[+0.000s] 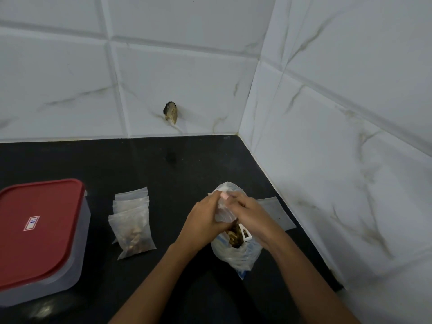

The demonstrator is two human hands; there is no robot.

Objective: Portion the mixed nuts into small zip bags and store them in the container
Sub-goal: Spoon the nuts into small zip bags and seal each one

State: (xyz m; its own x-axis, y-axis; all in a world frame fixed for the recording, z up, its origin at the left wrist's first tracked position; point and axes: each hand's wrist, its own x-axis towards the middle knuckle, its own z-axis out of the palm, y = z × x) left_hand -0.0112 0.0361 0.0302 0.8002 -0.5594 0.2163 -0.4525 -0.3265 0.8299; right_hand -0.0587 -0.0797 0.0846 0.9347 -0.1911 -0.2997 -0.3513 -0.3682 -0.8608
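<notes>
A large clear plastic bag of mixed nuts stands open on the black counter, with a white scoop poking out of it. Above its mouth my left hand and my right hand both pinch a small clear zip bag. Its top rises above my fingers. Two filled small zip bags lie overlapping to the left. A container with a red lid sits closed at the far left.
A flat empty zip bag lies on the counter behind my right hand. White marbled tile walls meet in a corner at the back right. A hole in the back wall tile shows above the counter.
</notes>
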